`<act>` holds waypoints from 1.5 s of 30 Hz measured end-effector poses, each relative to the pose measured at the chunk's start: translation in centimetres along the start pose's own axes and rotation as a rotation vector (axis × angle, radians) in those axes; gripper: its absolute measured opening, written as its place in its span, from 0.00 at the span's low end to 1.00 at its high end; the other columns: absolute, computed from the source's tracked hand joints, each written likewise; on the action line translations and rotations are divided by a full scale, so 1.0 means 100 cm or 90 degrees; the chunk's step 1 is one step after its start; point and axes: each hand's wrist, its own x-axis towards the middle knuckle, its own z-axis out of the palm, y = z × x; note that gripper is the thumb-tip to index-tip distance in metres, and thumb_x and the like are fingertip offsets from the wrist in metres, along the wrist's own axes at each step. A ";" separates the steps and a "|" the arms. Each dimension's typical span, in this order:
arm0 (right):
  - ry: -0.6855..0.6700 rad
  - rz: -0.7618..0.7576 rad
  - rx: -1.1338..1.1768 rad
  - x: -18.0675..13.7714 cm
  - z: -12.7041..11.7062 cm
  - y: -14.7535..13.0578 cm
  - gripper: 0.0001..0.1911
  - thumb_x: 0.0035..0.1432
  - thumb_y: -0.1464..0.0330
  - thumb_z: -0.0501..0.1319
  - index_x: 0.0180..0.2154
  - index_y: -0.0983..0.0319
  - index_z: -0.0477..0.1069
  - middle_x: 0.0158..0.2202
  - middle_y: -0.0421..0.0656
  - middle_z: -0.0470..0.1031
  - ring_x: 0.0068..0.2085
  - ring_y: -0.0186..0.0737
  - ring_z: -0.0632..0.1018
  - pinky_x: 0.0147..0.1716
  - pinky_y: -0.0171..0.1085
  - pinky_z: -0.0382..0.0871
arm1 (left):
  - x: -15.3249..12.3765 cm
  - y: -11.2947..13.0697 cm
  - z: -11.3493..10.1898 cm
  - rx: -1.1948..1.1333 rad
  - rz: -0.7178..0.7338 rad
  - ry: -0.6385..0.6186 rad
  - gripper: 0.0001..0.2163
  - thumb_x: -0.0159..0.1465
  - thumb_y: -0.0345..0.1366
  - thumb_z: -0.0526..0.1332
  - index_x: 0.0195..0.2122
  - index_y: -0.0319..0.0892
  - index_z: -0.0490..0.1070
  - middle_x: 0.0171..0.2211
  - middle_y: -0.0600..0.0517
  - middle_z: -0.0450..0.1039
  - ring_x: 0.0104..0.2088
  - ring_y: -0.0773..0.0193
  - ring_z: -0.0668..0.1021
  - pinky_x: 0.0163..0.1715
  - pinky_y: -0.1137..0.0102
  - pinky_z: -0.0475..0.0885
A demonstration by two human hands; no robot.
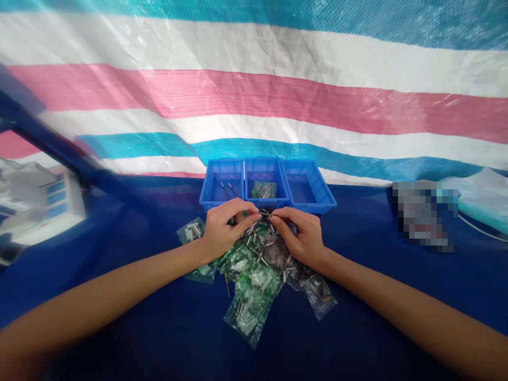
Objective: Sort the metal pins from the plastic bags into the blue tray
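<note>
My left hand (pixel 224 228) and my right hand (pixel 302 233) face each other just in front of the blue bins. Both are closed in a pinch, thumb against fingertips, on a thin metal rod (pixel 265 214) held level between them. Its exact kind is too small to make out. Beneath the hands lies a heap of loose silver-and-dark metal rods (pixel 260 244). Around and under the heap are clear plastic bags with small pieces inside: a green-tinted bag (pixel 248 312) in front, another bag (pixel 193 233) by my left wrist, and a clear bag (pixel 319 296) below my right wrist.
Three joined blue bins stand behind my hands. Two rods lie in the left bin (pixel 212 182), a small bag (pixel 264 189) in the middle one. A white device (pixel 43 198) is at far left, a pixelated item (pixel 424 217) at right. A striped sheet (pixel 254 90) hangs behind the blue table (pixel 138 312).
</note>
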 end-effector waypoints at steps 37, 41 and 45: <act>-0.012 0.026 -0.004 -0.001 0.001 0.000 0.07 0.59 0.68 0.55 0.33 0.62 0.71 0.24 0.39 0.76 0.23 0.31 0.74 0.23 0.30 0.68 | 0.000 -0.001 -0.001 -0.005 0.017 -0.004 0.01 0.58 0.31 0.63 0.30 0.40 0.73 0.25 0.52 0.74 0.19 0.74 0.69 0.22 0.77 0.67; -0.007 0.024 -0.003 -0.001 0.001 0.001 0.06 0.59 0.69 0.56 0.33 0.63 0.71 0.25 0.39 0.76 0.23 0.30 0.74 0.25 0.30 0.69 | 0.000 -0.001 -0.001 -0.007 0.022 0.002 0.01 0.58 0.30 0.63 0.31 0.40 0.74 0.26 0.52 0.75 0.20 0.74 0.70 0.22 0.76 0.68; -0.006 0.028 -0.008 -0.001 0.001 0.002 0.07 0.59 0.69 0.56 0.34 0.63 0.72 0.24 0.39 0.76 0.22 0.31 0.74 0.26 0.30 0.70 | -0.001 -0.001 -0.001 -0.007 0.020 0.009 0.01 0.57 0.29 0.64 0.31 0.40 0.75 0.26 0.52 0.76 0.20 0.73 0.71 0.22 0.76 0.68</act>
